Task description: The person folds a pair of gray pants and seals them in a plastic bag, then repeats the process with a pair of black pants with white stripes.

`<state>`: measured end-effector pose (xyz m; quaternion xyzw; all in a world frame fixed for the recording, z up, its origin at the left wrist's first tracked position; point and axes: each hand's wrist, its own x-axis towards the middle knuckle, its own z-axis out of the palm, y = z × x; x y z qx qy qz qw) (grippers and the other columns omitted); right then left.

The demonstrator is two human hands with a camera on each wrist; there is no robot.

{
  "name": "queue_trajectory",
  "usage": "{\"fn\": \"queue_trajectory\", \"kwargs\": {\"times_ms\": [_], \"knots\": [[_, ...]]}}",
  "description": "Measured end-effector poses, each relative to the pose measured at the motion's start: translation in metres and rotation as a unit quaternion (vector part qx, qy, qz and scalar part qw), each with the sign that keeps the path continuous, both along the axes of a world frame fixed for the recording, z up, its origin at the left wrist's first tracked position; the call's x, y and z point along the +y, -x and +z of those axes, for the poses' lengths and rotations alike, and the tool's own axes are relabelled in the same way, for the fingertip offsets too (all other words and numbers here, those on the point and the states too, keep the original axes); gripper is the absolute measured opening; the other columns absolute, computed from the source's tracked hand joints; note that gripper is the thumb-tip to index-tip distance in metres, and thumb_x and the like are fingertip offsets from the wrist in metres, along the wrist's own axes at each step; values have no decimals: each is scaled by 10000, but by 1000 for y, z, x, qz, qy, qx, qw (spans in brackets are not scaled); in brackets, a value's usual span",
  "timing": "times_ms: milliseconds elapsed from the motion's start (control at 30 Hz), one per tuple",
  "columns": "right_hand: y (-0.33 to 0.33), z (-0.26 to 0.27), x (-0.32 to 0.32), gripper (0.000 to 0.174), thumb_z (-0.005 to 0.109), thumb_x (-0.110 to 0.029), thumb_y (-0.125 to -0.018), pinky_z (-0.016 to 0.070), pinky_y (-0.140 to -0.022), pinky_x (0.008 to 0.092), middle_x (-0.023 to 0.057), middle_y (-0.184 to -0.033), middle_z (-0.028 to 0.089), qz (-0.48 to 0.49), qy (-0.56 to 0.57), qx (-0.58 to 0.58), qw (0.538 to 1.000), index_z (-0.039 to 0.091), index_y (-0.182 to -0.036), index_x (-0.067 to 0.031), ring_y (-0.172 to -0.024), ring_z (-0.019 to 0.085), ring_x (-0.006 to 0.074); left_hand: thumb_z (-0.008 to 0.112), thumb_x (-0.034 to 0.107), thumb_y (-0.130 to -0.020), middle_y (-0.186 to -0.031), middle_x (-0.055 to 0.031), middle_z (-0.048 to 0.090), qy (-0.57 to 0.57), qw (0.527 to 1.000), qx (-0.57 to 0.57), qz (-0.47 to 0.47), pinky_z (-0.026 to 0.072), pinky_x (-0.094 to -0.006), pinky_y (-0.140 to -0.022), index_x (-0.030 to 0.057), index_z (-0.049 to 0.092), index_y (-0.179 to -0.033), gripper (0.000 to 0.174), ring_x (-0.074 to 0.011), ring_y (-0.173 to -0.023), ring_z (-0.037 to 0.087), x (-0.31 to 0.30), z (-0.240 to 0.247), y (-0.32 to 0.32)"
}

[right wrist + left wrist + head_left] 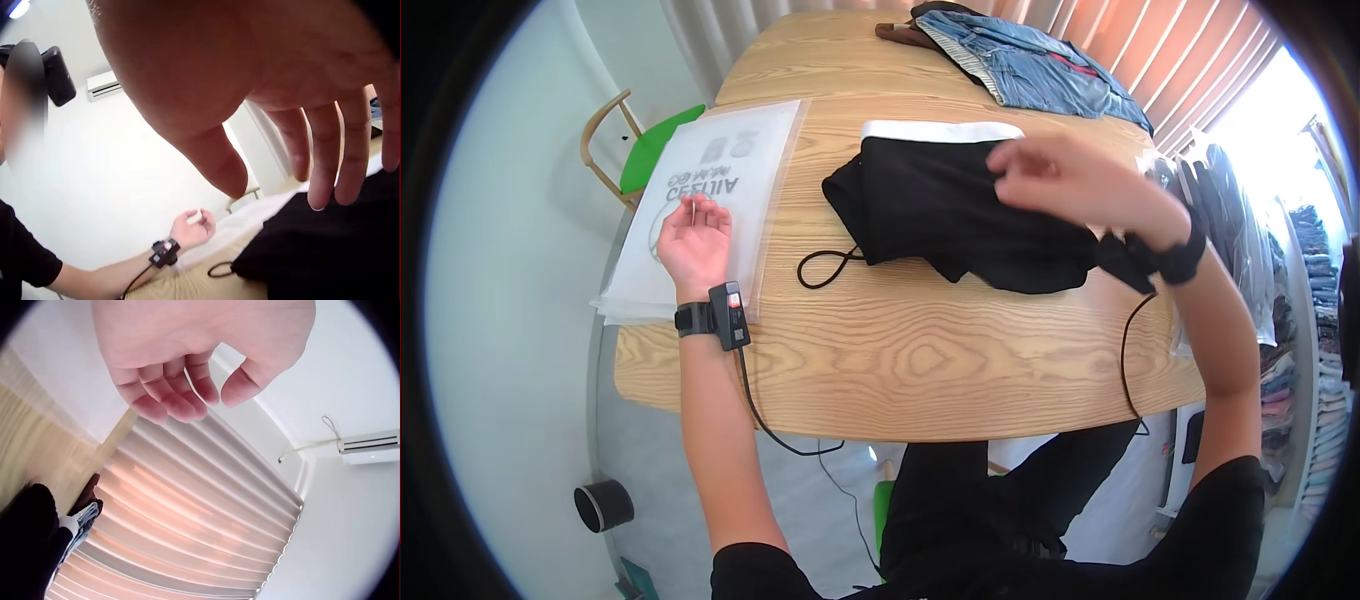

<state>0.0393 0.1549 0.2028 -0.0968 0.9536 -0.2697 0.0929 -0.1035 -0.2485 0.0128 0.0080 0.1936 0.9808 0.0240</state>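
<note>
A folded black garment [970,215] lies on the wooden table, with a white band [940,131] along its far edge and a black cord loop [825,270] sticking out at its left. Over the garment's right part is my right hand [1090,185], blurred in the head view. The right wrist view shows its fingers [325,156] apart and hanging down, holding nothing. My left hand [698,245] is palm up above a stack of printed clear plastic bags [750,180], its fingers loosely bent and nothing in them.
At the far right of the table lies a denim garment [1040,65] beside a brown one [905,35]. Plastic-wrapped clothes [1220,220] hang at the right, near shelves of folded clothes [1315,330]. A green chair [650,150] stands left of the table [880,370].
</note>
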Motion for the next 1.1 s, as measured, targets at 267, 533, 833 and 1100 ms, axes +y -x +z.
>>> {"fn": "queue_trajectory", "kwargs": {"times_ms": [267,533,833,1100], "knots": [[-148,-117,57,552,641,-155,-940,466,-949,324,134,-1170,614,-96,310,-204,924,381,-1407,-16,-1086,592,189,593,177,-890,-1268,-124,568,272,947,100,-136,379,-425,-1059,56,539,-1212,348,-241,-1218,520,26,24,-22],[-210,-145,57,603,515,-145,-996,413,-1061,402,213,-1425,437,-226,690,-228,648,203,-1494,-7,-1311,475,290,738,256,-831,-1399,-159,402,750,552,338,-134,328,-408,-1105,124,527,-1295,527,-301,-1310,403,156,61,-56],[-225,-157,74,688,557,-186,-963,393,-1064,409,208,-1433,423,-314,742,-94,585,162,-1506,-36,-1336,433,275,664,142,-914,-1091,-75,624,542,532,214,-614,479,-329,-925,34,645,-1096,213,-165,-1108,568,201,131,-160],[-192,-144,119,1001,736,-281,-860,287,-1129,382,219,-1471,372,-417,587,-28,694,57,-1519,43,-1364,368,284,578,311,-974,-1226,-95,569,426,793,-122,-418,467,-414,-959,59,504,-1295,415,-206,-1104,557,238,62,-175]]}}
